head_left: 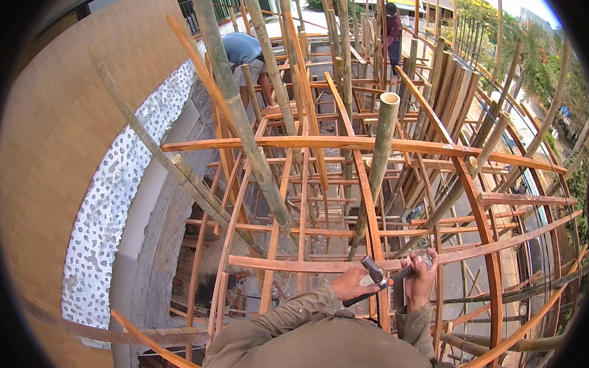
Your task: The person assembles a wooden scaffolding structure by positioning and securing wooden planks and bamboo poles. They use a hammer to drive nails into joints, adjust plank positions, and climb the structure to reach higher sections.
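Note:
My left hand (351, 283) is closed about a hammer (373, 270), whose dark metal head points up beside the fingers. A dark handle slants across between my two hands, its black end low on the left and its grey end reaching my right hand. My right hand (422, 274) is raised with the fingers curled in. Something small and pale seems to be in its grip, too blurred to name. Just beyond both hands runs a reddish timber batten (304, 265), crossing over an upright-running timber (370, 219).
Bamboo poles rise through the timber lattice, including a thick cut-topped bamboo pole (386, 119) ahead. A long timber (296, 142) crosses farther off. To the left stands a tan wall (56, 137) beside a white spotted strip (127, 159). A person in blue (242, 49) bends over, and another person (393, 35) stands farther back.

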Demonstrator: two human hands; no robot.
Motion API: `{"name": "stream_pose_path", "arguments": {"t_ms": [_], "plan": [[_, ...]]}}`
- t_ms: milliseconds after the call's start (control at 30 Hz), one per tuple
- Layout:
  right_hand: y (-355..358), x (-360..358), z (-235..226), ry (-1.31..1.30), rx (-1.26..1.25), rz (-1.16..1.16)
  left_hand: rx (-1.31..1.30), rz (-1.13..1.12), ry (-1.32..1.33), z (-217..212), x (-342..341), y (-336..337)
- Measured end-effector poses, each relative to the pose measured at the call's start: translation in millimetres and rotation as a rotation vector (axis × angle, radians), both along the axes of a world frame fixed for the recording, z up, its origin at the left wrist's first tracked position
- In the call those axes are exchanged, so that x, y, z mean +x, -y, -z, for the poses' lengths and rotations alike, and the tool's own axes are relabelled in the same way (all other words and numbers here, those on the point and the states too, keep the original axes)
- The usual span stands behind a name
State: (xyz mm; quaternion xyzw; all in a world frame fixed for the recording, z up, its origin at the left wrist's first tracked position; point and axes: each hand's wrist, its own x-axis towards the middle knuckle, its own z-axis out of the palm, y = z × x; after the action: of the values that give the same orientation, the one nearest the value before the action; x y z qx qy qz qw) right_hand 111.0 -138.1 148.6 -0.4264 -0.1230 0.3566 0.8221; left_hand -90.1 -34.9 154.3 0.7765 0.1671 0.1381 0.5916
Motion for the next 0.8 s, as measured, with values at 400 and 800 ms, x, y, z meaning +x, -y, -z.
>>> {"name": "stream_pose_path", "arguments": {"t_ms": [400, 800], "plan": [[-9, 8, -78, 0.289, 0.128, -0.13, -0.37, -0.011, -0.12, -30, 26, 16], [11, -11, 3, -0.242, 0.108, -0.306, -0.36, 0.029, 0.054, -37, 55, 13]]}}
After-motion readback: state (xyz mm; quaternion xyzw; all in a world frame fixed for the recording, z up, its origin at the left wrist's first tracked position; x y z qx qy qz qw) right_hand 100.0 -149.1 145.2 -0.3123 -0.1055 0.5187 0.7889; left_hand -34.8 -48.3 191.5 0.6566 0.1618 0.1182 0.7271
